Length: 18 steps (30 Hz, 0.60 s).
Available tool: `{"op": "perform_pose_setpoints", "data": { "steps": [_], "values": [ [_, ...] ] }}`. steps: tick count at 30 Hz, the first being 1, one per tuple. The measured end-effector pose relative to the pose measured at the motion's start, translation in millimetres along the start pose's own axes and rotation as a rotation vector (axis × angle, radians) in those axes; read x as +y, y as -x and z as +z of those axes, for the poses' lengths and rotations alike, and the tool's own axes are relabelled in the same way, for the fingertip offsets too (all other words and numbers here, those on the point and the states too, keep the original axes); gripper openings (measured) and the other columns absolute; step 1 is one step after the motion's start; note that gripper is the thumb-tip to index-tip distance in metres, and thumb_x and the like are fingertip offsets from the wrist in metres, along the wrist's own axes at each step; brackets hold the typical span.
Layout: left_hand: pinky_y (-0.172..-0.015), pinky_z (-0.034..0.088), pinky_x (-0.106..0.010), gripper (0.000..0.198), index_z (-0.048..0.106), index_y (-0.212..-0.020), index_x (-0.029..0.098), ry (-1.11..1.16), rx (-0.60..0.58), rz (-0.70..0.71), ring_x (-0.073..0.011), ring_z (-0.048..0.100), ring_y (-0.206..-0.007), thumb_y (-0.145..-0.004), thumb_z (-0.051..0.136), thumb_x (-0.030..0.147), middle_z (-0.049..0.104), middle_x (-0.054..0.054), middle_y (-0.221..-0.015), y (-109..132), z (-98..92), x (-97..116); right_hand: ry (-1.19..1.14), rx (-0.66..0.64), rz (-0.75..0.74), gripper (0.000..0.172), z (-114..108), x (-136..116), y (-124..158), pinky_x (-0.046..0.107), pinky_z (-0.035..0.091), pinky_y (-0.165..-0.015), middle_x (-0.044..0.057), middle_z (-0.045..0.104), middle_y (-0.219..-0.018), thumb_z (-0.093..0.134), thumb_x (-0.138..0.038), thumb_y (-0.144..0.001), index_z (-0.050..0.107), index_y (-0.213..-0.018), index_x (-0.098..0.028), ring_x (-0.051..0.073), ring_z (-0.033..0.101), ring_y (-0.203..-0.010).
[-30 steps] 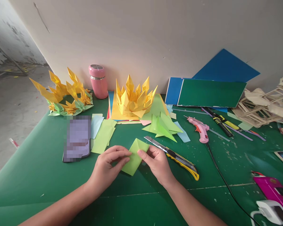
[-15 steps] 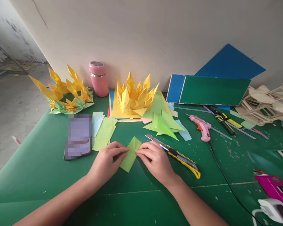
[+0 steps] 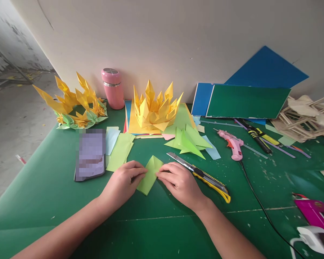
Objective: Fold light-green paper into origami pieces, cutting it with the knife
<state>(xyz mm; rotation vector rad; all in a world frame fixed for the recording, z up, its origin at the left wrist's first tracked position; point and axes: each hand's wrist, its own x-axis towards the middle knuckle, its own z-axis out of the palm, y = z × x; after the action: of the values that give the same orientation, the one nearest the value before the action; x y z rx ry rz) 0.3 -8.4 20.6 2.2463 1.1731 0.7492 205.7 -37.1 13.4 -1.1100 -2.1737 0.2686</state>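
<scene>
A small piece of light green paper [image 3: 150,176], folded to a point at its far end, lies on the green table between my hands. My left hand [image 3: 125,180] pinches its left edge between thumb and fingers. On the opposite edge, my right hand [image 3: 179,183] is closed with its fingertips on the paper. A utility knife [image 3: 202,176] with a yellow handle and its blade out lies just beyond my right hand. Several light green paper strips [image 3: 120,151] are stacked past my left hand. Folded green paper pieces [image 3: 187,142] sit farther back.
A yellow paper crown [image 3: 156,111] stands on coloured sheets at the back, beside a pink flask [image 3: 112,88]. Another yellow-and-green paper crown [image 3: 78,108] is at the left. A phone [image 3: 90,154] lies nearby. To the right are a corded pink glue gun [image 3: 233,144] and a wooden stick model [image 3: 299,118].
Both hands keep their hold on the green paper, with hardly any movement. The whole view has shifted very slightly.
</scene>
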Motion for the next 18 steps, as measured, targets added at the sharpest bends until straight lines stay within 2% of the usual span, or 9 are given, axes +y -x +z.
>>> {"op": "perform_pose_setpoints", "data": {
  "steps": [7,11,15,18],
  "values": [
    [-0.069,0.055,-0.024,0.025,0.075,-0.086,0.018,-0.005,-0.014,0.016,-0.0158,0.067,-0.072,-0.088,0.050,0.021,0.070,-0.005,-0.085,-1.2,-1.1,-1.0,0.020,-0.155,-0.150,0.020,-8.9,-2.8,0.6,0.034,0.048,-0.074,0.008,0.068,-0.087,0.049,-0.016,-0.093,0.070,-0.093,-0.014,0.021,0.056,-0.084],
    [-0.069,0.055,-0.023,0.025,0.075,-0.084,0.019,0.007,-0.020,0.007,-0.0152,0.067,-0.072,-0.088,0.050,0.022,0.070,-0.004,-0.085,-2.2,-1.3,-1.9,-0.040,-0.220,-0.232,0.022,-3.8,-13.7,0.7,0.034,0.047,-0.074,0.007,0.068,-0.085,0.048,-0.020,-0.094,0.069,-0.096,-0.014,0.020,0.055,-0.082],
    [-0.069,0.056,-0.024,0.026,0.074,-0.085,0.020,0.008,-0.021,0.021,-0.0152,0.067,-0.072,-0.088,0.049,0.023,0.070,-0.004,-0.085,-2.1,-1.1,-3.0,-0.072,-0.232,-0.288,0.023,3.6,-19.1,2.1,0.033,0.045,-0.069,0.006,0.066,-0.078,0.048,-0.020,-0.094,0.069,-0.096,-0.012,0.019,0.053,-0.077],
    [-0.070,0.055,-0.024,0.026,0.074,-0.087,0.020,0.005,-0.039,0.020,-0.0155,0.067,-0.073,-0.089,0.048,0.023,0.070,-0.004,-0.086,-1.8,-1.5,-2.8,-0.035,-0.194,-0.253,0.026,1.3,-13.0,2.2,0.032,0.042,-0.065,0.005,0.063,-0.072,0.046,-0.021,-0.094,0.071,-0.095,-0.013,0.018,0.051,-0.072]
  ]
}}
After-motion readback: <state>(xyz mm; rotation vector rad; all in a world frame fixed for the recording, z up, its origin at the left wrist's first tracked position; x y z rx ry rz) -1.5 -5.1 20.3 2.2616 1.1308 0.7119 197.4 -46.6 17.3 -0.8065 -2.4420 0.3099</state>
